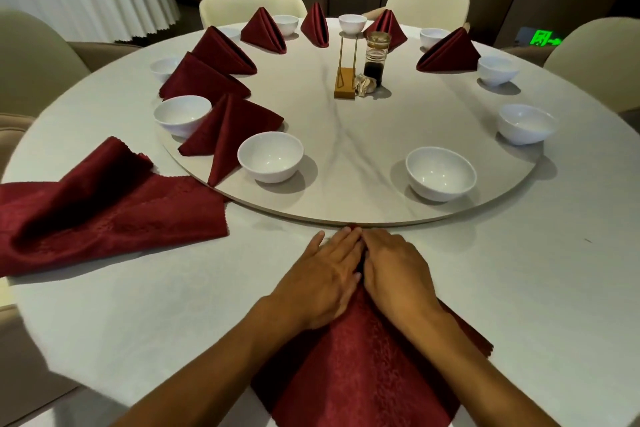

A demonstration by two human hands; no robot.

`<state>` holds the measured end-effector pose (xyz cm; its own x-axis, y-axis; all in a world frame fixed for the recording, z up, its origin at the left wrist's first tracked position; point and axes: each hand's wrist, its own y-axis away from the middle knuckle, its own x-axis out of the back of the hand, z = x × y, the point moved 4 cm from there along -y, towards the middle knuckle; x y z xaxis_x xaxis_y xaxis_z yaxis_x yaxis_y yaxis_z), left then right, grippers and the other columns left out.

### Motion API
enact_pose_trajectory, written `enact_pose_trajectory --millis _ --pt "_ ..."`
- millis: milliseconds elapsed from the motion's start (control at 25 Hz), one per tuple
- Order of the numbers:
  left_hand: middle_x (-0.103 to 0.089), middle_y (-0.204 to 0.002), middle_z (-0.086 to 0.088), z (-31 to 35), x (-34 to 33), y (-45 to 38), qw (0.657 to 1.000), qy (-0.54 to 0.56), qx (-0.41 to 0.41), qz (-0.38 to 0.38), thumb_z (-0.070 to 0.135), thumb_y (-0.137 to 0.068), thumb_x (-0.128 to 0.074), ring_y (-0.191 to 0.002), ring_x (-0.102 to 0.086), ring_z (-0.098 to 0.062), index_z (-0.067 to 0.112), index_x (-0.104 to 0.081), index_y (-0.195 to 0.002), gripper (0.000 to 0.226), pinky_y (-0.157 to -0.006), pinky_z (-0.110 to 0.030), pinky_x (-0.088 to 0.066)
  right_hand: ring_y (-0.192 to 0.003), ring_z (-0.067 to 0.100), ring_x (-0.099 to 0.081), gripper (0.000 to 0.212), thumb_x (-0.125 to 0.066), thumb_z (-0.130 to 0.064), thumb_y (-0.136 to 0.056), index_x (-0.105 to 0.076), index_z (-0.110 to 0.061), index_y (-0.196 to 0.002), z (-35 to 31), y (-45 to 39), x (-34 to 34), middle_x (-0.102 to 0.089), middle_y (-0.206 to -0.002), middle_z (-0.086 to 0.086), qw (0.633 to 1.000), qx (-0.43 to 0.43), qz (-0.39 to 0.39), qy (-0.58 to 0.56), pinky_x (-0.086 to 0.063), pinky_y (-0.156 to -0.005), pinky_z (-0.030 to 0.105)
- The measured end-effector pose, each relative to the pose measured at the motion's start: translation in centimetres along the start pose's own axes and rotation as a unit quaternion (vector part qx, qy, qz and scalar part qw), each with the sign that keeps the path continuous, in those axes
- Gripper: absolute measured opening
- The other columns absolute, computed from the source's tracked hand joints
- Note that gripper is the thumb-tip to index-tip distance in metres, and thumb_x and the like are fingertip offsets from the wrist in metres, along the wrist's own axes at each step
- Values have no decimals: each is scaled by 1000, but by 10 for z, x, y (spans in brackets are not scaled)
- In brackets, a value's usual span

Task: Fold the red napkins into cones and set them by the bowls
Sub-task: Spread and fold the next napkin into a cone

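Observation:
A red napkin [363, 367] lies flat on the table in front of me, folded to a point that reaches the turntable's near edge. My left hand [322, 282] and my right hand [394, 270] press flat on its upper part, side by side, fingers straight and fingertips meeting at the point. Several red napkin cones stand by white bowls on the turntable, the nearest cone [228, 128] next to a bowl [270, 156]. Another bowl [440, 173] at the near right has no cone beside it.
A loose pile of unfolded red napkins [104, 208] lies at the left on the table. The round turntable [346, 135] carries a sauce bottle [375, 57] and a gold stand [346, 80] at its centre. Cream chairs ring the table.

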<state>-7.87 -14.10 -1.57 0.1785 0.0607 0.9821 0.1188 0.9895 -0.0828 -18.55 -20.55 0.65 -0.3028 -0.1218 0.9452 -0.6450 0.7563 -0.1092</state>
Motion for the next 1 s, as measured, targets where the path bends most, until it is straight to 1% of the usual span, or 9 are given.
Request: enact_pose_trajectory --millis 80,160,280,360,440,520,760,920,1000 --pt "0 -165 3 -5 -12 5 999 -6 23 -29 39 -105 -19 -150 8 -9 19 -6 -157 58 -122 -37 4 -150 19 -10 56 -20 -39 -104 -12 -19 -156 10 22 -15 -11 -163 0 996 0 -82 42 -7 -122 36" --pt "1 -165 5 -8 -16 5 1000 -12 21 -19 42 -104 -16 -150 8 -7 20 -4 -157 59 -122 -36 3 -146 8 24 63 5 -56 -96 18 -30 -152 39 56 -15 24 -159 -9 990 -16 -122 66 12 -120 38" --pt "2 -164 7 -11 -18 2 999 -15 19 -24 45 -103 -12 -149 10 -5 23 -2 -157 59 -122 -35 4 -137 3 38 67 31 -62 -79 37 -38 -141 87 114 1 38 -151 -17 978 -68 -152 128 19 -118 36" --pt "0 -164 7 -8 -13 4 1000 10 18 -18 46 -102 -9 -149 8 -6 23 -4 -157 60 -122 -35 3 -143 6 30 68 26 -62 -83 28 -37 -146 99 126 14 28 -157 -15 978 -96 -141 119 15 -119 32" --pt "-23 -161 0 -6 0 15 996 35 53 54 45 -103 -16 -149 -15 -15 19 -23 -155 59 -121 -38 -14 -148 15 -16 66 -6 -58 -97 -11 -30 -156 87 110 25 -19 -162 -6 992 -91 -66 60 -13 -120 31" --pt "-54 -139 -6 -13 15 37 977 40 165 130 41 -99 -36 -127 -49 -26 15 -47 -142 52 -104 -42 -37 -119 19 -54 47 -35 -46 -100 -46 -26 -141 60 76 33 -61 -131 -3 998 -57 21 -20 -38 -103 37" --pt "-69 -85 5 -44 39 51 879 390 274 -4 14 -90 -64 -80 -66 -11 31 -65 -86 17 -71 -24 -54 -86 16 -66 6 -63 -30 -83 -64 -28 -89 36 17 19 -67 -85 -9 962 -156 -91 -203 -53 -83 38" --pt "-72 -83 -3 -54 59 35 856 471 205 65 12 -93 -61 -66 -60 -8 28 -59 -88 18 -59 -17 -47 -62 10 -66 9 -67 -30 -85 -62 -22 -82 44 3 43 -72 -75 -3 894 -142 -54 -421 -55 -60 26" --pt "-72 -84 -7 -72 59 14 824 510 248 15 6 -91 -64 -77 -63 -15 19 -65 -92 13 -66 -19 -50 -64 9 -66 5 -70 -23 -86 -67 -20 -89 47 -21 45 -73 -79 0 883 -176 -81 -427 -55 -61 24"
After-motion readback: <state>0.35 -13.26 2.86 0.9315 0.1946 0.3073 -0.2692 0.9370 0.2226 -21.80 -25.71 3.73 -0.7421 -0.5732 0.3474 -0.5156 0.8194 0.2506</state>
